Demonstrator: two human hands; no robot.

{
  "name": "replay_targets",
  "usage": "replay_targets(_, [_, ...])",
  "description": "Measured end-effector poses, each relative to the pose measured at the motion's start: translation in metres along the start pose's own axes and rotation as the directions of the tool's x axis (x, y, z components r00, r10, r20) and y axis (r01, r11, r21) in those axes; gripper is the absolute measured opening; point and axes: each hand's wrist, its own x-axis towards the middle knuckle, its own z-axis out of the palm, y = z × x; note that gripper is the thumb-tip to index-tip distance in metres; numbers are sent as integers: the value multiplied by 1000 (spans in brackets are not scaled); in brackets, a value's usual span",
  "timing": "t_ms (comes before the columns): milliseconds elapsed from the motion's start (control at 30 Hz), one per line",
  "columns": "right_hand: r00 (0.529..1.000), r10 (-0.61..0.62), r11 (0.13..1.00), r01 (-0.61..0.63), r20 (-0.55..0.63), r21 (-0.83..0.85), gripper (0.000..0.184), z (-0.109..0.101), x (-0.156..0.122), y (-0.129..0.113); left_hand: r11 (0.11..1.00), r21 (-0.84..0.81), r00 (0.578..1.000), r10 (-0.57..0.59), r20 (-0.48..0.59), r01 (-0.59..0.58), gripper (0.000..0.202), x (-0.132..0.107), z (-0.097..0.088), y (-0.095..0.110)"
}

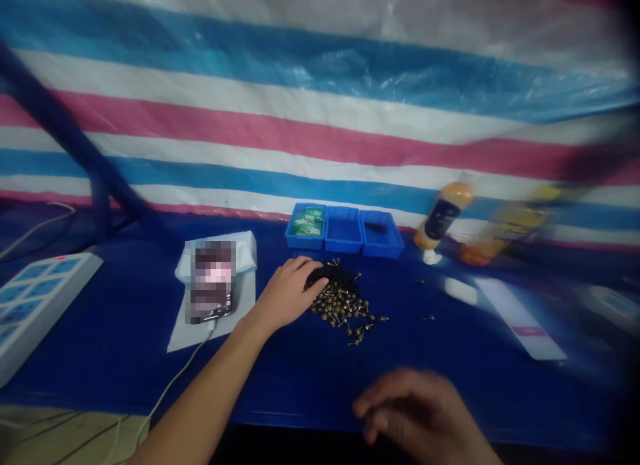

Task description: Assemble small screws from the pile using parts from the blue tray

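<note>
Brass-coloured screws (343,308) lie heaped on the blue desk (105,365), the left hand (287,293) curled against a dark clump (333,277), the right hand (407,405) loose and empty.

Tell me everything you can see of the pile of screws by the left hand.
The pile of screws is one loose heap of small gold-coloured screws, brass-looking metal, lying at mixed angles on the blue tabletop. A few strays sit apart to its right. At its far side lies a black mass, its nature unclear, touched by the fingers of the left hand. The blue compartment tray stands just beyond, not touching it.
</note>
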Motion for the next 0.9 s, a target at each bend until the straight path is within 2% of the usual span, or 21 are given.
replay_targets(33, [992, 56, 989, -40, -111, 142, 12, -7, 10, -2, 1000, 0, 1000, 4, 3, -4, 41, 0, 0, -1])
replay_targets(100, [969, 136, 923, -47, -208, 382, 13, -16, 30, -7, 1000, -2, 1000, 14, 8, -14, 41, 0, 0, -3])
replay_targets(233, [929, 267, 719, -15, -257, 695, 25, -22, 58, -15, 999, -15, 1000, 30, 5, -30, 41, 0, 0, -2])
replay_targets(333, [904, 358, 610, -38, -233, 792, 27, -22, 68, -14, 1000, -17, 1000, 16, 7, -16, 41, -1, 0, -1])
replay_targets(433, [876, 387, 632, -25, -287, 775, 27, -24, 70, -4, 1000, -3, 1000, -7, 26, 7, 42, -2, 0, -1])
replay_targets(467, [858, 377, 676, 3, -349, 737, 27, -25, 69, 0, 1000, 8, 999, -14, 33, 14, 42, -2, 0, -1])
replay_targets(533, [791, 306, 824, 59, -531, 563, 30, -30, 65, 8, 999, 28, 999, -27, 46, 25, 42, -2, 0, -1])
replay_targets(567, [748, 238, 911, 50, -620, 410, 31, -33, 63, 11, 999, 32, 998, -31, 51, 29, 42, -2, 0, -2])
replay_targets(600, [715, 157, 977, -11, -682, 213, 29, -36, 60, 14, 999, 30, 998, -33, 55, 31, 42, -2, 0, -2])
replay_targets(633, [714, 67, 995, -98, -697, -4, 25, -38, 58, 15, 999, 25, 998, -32, 57, 31, 42, -2, 0, -3])
replay_targets(667, [740, -18, 963, -169, -672, -211, 22, -39, 57, 16, 999, 20, 998, -29, 57, 28, 42, -3, 1, -3])
replay_targets(700, [786, -83, 894, -214, -613, -395, 20, -39, 57, 16, 1000, 17, 998, -25, 55, 24, 42, -3, 1, -3])
replay_targets(767, [872, -152, 728, -219, -465, -649, 19, -36, 59, 14, 1000, 17, 999, -19, 49, 18, 41, -3, 1, -3])
replay_targets(833, [916, -152, 576, -224, -372, -786, 17, -29, 64, 12, 1000, 21, 999, -19, 47, 18, 41, -3, 1, -3])
replay_targets(900, [926, -117, 436, -278, -360, -856, 17, -21, 70, 9, 1000, 23, 999, -20, 48, 19, 41, -3, 1, -3])
